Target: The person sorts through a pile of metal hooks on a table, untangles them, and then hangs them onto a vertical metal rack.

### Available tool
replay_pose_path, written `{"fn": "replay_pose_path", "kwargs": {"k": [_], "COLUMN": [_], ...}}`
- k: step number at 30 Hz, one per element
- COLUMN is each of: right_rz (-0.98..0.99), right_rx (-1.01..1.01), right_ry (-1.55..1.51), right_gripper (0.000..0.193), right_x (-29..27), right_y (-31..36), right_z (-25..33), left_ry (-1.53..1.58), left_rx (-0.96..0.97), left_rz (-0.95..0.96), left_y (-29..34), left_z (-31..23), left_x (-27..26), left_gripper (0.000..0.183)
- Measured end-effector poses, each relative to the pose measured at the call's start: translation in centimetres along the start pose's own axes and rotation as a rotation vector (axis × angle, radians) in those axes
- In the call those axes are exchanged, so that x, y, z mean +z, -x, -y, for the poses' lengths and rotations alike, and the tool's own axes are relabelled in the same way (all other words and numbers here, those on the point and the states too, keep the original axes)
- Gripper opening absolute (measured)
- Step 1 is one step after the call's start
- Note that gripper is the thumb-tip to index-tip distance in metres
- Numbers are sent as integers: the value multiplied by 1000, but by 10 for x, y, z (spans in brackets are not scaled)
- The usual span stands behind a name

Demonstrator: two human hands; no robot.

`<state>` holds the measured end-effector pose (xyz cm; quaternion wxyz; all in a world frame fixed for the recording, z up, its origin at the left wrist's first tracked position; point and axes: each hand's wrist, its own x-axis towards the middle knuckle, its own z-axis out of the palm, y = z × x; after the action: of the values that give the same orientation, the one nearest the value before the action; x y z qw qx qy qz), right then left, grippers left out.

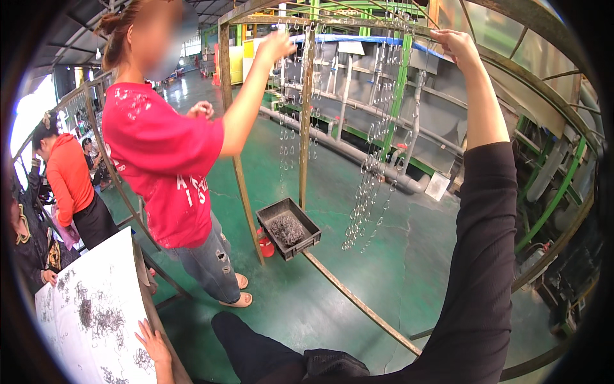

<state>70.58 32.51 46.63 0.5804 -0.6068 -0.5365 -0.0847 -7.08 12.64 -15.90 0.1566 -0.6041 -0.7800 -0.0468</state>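
My right hand [457, 48] is raised to the top bar of a metal rack [377, 25], with its fingers pinched together against the bar. Whatever it holds there is too small to make out. Just left of it, strands of linked metal hooks [371, 185] hang from the rack toward the floor. At the lower left, my left hand [153, 345] lies on the edge of a white tabletop [131, 269], fingers spread and nothing held. Small dark wire pieces [96, 313] are scattered over that surface.
A co-worker in a red shirt [160, 160] stands left, one arm raised to more hanging hook strands [288, 115]. A black crate [310, 240] of tangled wire pieces sits above a red bucket [266, 246]. A bar [358, 301] crosses low ahead. Other people [70, 179] work far left.
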Motion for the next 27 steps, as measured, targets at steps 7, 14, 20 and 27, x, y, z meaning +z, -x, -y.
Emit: {"fn": "replay_pose_path", "kwargs": {"k": [7, 14, 20, 27], "right_rz": [-88, -87, -107, -137], "right_rx": [-88, -93, -141, -142], "right_ry": [131, 142, 279, 277], "right_gripper": [36, 34, 36, 37], "right_x": [5, 18, 20, 24], "right_y": [-18, -79, -69, -55], "right_z": [17, -8, 9, 7], "left_ry": [-258, -37, -85, 5], "left_rx": [183, 54, 98, 54], "left_rz": [-372, -121, -163, -113], "left_y": [-2, 5, 0, 2], "left_z": [10, 16, 13, 7], "left_x": [6, 17, 18, 16], "left_gripper": [17, 16, 30, 23]}}
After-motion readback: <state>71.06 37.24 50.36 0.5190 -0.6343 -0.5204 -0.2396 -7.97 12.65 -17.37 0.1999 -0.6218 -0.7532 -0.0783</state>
